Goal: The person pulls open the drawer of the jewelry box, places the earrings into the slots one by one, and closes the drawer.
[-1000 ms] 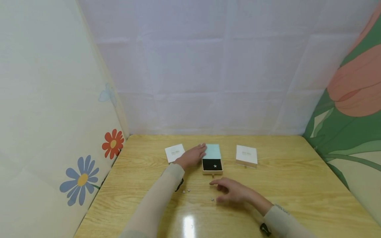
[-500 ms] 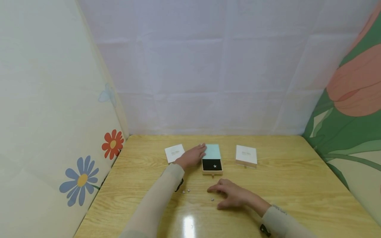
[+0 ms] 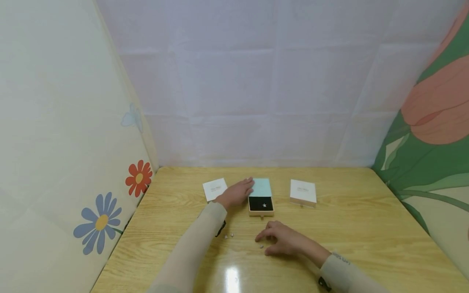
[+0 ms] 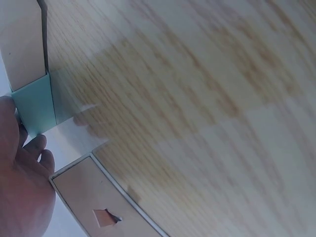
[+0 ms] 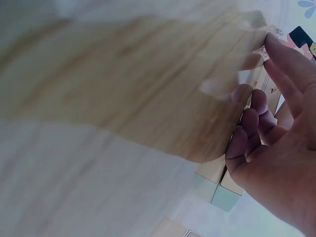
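My left hand [image 3: 236,193] rests at the left side of a small turquoise-sleeved box [image 3: 261,187], fingertips at its edge. Its black-lined drawer [image 3: 255,204] is pulled out towards me and holds a small silver flower-like piece [image 3: 264,205]. In the left wrist view, the turquoise sleeve [image 4: 37,106] lies against the fingertips [image 4: 37,144]. My right hand [image 3: 283,239] hovers low in front of the box. Thumb and forefinger are spread apart around a tiny shiny stud-like piece [image 3: 261,246] on the table. The right wrist view shows this hand [image 5: 276,108] with lower fingers bent.
Two more tiny shiny pieces [image 3: 226,236] lie left of the right hand, near the left wrist. A white box [image 3: 214,189] stands at the left, partly behind my left hand. Another white box [image 3: 303,192] stands to the right on the wooden table [image 3: 348,219].
My right hand has drawn slightly nearer to me and lowered over the tiny piece; its thumb and forefinger spread, then narrowed a little. The left hand and boxes stay put.
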`<state>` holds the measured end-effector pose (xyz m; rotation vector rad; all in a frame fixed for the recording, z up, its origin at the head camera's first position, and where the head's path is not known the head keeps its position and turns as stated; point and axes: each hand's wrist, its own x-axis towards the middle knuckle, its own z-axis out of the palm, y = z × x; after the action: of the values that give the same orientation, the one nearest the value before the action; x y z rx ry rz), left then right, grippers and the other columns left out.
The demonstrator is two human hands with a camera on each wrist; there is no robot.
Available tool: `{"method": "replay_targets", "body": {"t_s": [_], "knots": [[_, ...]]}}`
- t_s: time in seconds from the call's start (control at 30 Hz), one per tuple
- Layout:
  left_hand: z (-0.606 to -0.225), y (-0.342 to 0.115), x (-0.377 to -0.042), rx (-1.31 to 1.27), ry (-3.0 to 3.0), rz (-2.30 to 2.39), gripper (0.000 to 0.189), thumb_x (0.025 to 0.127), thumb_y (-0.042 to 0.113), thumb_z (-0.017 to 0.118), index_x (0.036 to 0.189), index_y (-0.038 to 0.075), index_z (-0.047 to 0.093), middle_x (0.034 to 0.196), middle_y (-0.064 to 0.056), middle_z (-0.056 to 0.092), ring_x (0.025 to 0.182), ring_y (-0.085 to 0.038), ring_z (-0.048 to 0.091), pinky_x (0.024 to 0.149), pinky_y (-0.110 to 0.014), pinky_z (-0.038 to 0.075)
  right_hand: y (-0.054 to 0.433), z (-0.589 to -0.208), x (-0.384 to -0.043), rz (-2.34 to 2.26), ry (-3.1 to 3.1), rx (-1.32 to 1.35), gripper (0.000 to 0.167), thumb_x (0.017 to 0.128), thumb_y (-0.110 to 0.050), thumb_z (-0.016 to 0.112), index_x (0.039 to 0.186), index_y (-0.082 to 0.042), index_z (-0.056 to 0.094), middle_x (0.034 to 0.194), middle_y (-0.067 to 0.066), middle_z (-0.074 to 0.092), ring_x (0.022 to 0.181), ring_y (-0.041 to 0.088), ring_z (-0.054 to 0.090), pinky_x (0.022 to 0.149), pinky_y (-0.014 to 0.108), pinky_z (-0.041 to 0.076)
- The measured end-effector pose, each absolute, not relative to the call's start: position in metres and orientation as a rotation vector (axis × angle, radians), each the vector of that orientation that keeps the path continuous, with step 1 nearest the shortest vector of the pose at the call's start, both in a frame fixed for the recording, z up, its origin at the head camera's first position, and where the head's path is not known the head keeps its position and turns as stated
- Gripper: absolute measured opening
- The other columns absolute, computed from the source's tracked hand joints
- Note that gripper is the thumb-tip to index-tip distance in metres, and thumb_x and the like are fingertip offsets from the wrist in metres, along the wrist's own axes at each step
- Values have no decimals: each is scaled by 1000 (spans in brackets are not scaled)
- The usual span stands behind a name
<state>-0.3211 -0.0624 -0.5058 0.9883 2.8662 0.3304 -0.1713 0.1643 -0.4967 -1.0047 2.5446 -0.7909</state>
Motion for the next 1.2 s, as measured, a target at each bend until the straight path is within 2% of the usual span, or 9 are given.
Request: {"method": "replay_targets", "body": {"t_s": [0.5,1.2], "knots": [[-508,-62,-323,972,2871,306,55,113,38,24,162,14,22,170,-1,16,155,-19,18,127,-34,17,160,-494,-173,-822,2536,-1002,23,85,-25,81,109,-25,78,93,-11,58,86,5,52,75,23,46],[-506,-62,-321,964,2863,311,54,113,37,23,162,15,22,170,-3,17,155,-19,18,127,-34,17,160,-498,-177,-785,2582,-1070,12,87,-22,79,98,-25,77,91,-16,59,82,-1,51,75,22,49]]}}
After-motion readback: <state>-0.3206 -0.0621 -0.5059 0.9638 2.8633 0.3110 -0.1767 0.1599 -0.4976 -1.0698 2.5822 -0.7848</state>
